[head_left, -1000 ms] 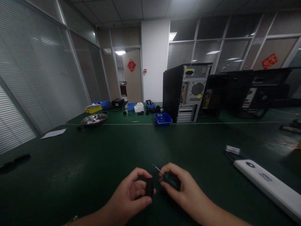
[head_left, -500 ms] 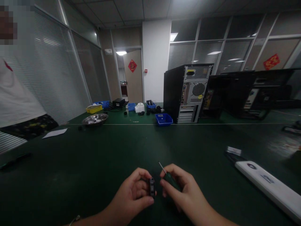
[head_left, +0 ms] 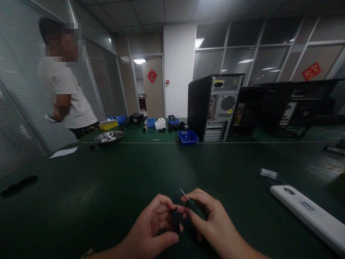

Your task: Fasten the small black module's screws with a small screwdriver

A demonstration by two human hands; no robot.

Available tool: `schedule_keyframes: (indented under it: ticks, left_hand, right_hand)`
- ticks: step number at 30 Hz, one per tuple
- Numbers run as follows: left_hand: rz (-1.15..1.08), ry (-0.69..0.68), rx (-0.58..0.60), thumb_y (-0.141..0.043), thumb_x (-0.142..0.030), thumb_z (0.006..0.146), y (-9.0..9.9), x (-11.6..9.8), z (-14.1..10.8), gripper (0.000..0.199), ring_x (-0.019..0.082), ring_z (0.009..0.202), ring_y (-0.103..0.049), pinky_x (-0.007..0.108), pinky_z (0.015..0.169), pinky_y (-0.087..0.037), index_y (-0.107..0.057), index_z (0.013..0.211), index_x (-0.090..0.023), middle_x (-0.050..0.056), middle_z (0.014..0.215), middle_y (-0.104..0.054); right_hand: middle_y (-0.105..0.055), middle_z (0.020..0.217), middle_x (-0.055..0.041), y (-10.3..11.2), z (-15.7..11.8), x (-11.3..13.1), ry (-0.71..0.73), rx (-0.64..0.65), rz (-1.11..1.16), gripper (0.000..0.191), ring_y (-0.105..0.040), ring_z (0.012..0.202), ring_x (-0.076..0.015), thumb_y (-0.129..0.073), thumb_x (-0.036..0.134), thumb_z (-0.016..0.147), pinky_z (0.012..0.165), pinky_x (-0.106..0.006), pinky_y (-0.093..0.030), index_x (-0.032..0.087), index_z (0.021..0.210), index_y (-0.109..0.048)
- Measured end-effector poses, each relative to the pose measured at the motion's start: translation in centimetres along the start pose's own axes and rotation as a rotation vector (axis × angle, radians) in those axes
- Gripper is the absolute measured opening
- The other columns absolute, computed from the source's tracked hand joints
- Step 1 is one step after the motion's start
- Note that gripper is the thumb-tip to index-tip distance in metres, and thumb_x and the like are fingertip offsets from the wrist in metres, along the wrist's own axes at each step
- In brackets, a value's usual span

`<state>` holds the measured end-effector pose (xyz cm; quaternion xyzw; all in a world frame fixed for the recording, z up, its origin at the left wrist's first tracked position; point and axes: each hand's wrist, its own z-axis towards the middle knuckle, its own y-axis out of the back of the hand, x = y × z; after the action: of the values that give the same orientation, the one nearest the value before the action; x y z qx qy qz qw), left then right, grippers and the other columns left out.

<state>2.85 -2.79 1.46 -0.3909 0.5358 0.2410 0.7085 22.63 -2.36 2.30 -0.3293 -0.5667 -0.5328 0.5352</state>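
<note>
Low in the middle of the head view, my left hand is closed on a small black rectangular part, held on edge between thumb and fingers; its exact kind is unclear. My right hand grips a screwdriver by its dark green handle. The thin metal shaft points up and to the left, above the black part and apart from it. Fingers of the right hand come close to the part's upper end; whether they touch it I cannot tell. Both hands are over the dark green table.
A white power bank-like device with a dark cord lies at right. Farther back stand a blue tray, a metal bowl and a black computer tower. Paper lies at left, where a person stands behind the table.
The black part has tilted a little and sits slightly lower. My right hand has shifted left towards it with the screwdriver. The person at left has moved farther back and rightward.
</note>
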Motion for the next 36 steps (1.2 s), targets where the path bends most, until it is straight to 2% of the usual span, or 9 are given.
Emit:
schedule_keyframes:
  ticks: [5,7,9,11,18,22,27,32,36]
  left_hand:
    - [-0.02,-0.013,-0.005,-0.077,-0.008,0.075,0.3,0.2,0.2,0.038,0.017,0.09,-0.065,0.034,0.081,-0.046,-0.05,0.101,-0.019,0.01,0.116,-0.065]
    - [-0.043,-0.006,-0.012,-0.078,-0.01,0.075,0.3,0.1,0.3,0.039,0.017,0.089,-0.065,0.033,0.08,-0.046,-0.05,0.1,-0.02,0.01,0.115,-0.066]
    - [-0.072,0.012,-0.018,-0.079,-0.011,0.073,0.2,0.0,0.3,0.04,0.017,0.087,-0.066,0.032,0.079,-0.047,-0.05,0.098,-0.02,0.01,0.113,-0.067]
    - [-0.098,0.039,-0.019,-0.081,-0.011,0.072,0.1,-0.1,0.3,0.041,0.016,0.086,-0.067,0.031,0.077,-0.047,-0.05,0.097,-0.02,0.009,0.111,-0.068]
    - [-0.145,0.035,0.025,-0.082,-0.013,0.072,0.6,0.5,0.5,0.042,0.016,0.084,-0.07,0.026,0.07,-0.049,-0.049,0.098,-0.019,0.008,0.108,-0.069]
    - [-0.172,0.017,0.002,-0.084,-0.019,0.07,0.7,0.5,0.7,0.045,0.016,0.081,-0.07,0.026,0.067,-0.05,-0.047,0.095,-0.019,0.008,0.103,-0.07]
    - [-0.179,0.012,-0.035,-0.086,-0.022,0.068,0.8,0.5,0.7,0.048,0.015,0.077,-0.07,0.025,0.065,-0.05,-0.046,0.094,-0.019,0.009,0.101,-0.07]
    - [-0.225,0.059,-0.011,-0.089,-0.021,0.064,1.2,0.7,0.7,0.051,0.014,0.075,-0.071,0.024,0.065,-0.048,-0.046,0.093,-0.018,0.009,0.105,-0.07]
    - [-0.218,0.068,0.001,-0.088,-0.019,0.064,1.5,1.0,0.7,0.049,0.013,0.074,-0.07,0.023,0.062,-0.046,-0.049,0.094,-0.018,0.009,0.106,-0.069]
  right_hand:
    - [-0.061,0.099,-0.0056,0.3,-0.3,0.5,0.071,0.054,-0.057,0.025,-0.063,0.061,-0.0128,-0.06,0.017,0.087,0.041,-0.017,-0.05,0.021,0.11,-0.068]
    - [-0.064,0.098,-0.0058,0.5,-0.2,0.8,0.144,0.05,-0.112,0.027,-0.066,0.075,-0.0176,-0.06,0.013,0.086,0.056,-0.023,-0.055,0.022,0.11,-0.07]
    - [-0.066,0.095,-0.0052,0.7,0.0,1.1,0.204,0.046,-0.16,0.029,-0.066,0.085,-0.0201,-0.06,0.009,0.085,0.073,-0.029,-0.054,0.022,0.109,-0.071]
    - [-0.067,0.093,-0.0049,0.9,0.2,1.4,0.224,0.059,-0.185,0.029,-0.066,0.089,-0.0208,-0.061,0.007,0.084,0.079,-0.031,-0.052,0.022,0.107,-0.072]
    - [-0.067,0.09,-0.0048,1.2,0.2,1.1,0.245,0.073,-0.272,0.023,-0.065,0.085,-0.0201,-0.062,0.009,0.084,0.074,-0.028,-0.05,0.021,0.101,-0.072]
    - [-0.066,0.094,-0.0062,1.3,0.3,1.3,0.289,0.153,-0.263,0.026,-0.065,0.088,-0.0201,-0.058,0.006,0.085,0.076,-0.028,-0.051,0.021,0.103,-0.071]
    - [-0.066,0.095,-0.007,1.7,0.4,1.7,0.268,0.242,-0.335,0.031,-0.066,0.087,-0.0209,-0.057,0.007,0.084,0.075,-0.028,-0.052,0.022,0.107,-0.071]
    - [-0.067,0.092,-0.008,1.8,0.7,1.4,0.228,0.234,-0.429,0.023,-0.066,0.085,-0.0224,-0.059,0.011,0.084,0.073,-0.029,-0.052,0.019,0.102,-0.072]
    - [-0.066,0.097,-0.0081,1.8,0.8,1.1,0.284,0.186,-0.353,0.018,-0.065,0.09,-0.0217,-0.061,0.01,0.084,0.078,-0.029,-0.052,0.019,0.097,-0.07]
